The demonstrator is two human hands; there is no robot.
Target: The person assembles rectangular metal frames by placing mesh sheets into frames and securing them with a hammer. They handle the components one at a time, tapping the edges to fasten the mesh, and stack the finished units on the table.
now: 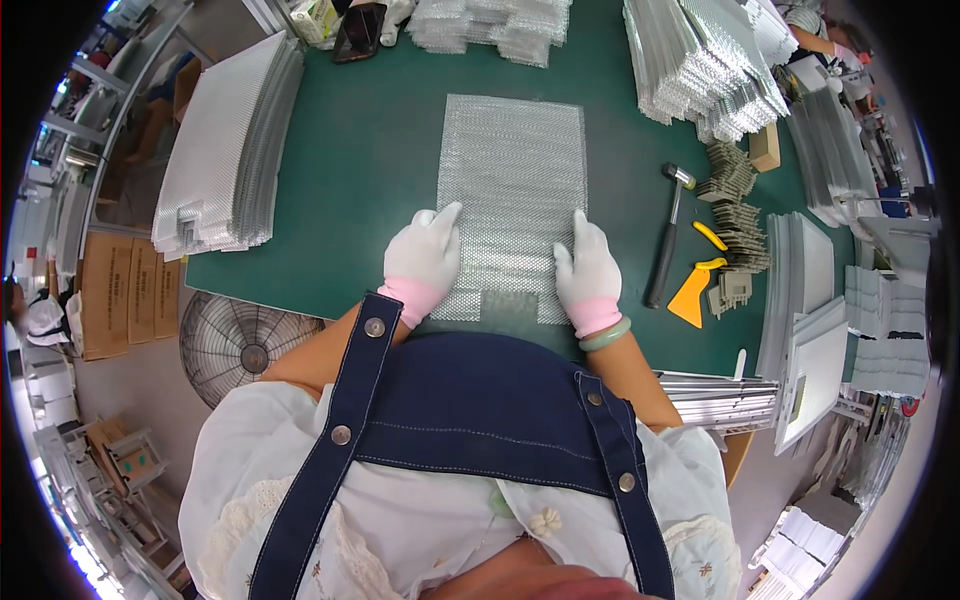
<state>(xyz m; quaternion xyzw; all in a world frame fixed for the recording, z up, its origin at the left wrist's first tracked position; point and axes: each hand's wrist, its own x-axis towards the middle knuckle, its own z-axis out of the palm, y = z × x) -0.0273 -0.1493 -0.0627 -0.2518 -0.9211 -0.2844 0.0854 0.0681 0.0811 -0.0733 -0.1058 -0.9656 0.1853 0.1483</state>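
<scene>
A silvery expanded-metal mesh sheet (512,180) lies on the green tabletop in front of me, with a notch cut into its near edge. My left hand (425,247), in a white glove with a pink cuff, is closed on the sheet's left edge near its lower half. On the opposite edge, my right hand (586,265) grips in the same way, gloved alike, with a pale green bangle at the wrist. The fingers under the edges are partly hidden. It cannot be seen whether the mesh is one layer or several.
Mesh stacks stand at the left (225,140), far middle (490,25) and far right (700,65). Right of my hand lie a hammer (668,240), a yellow scraper (690,295) and small beige parts (738,235). A floor fan (252,355) stands beyond the table's left front edge.
</scene>
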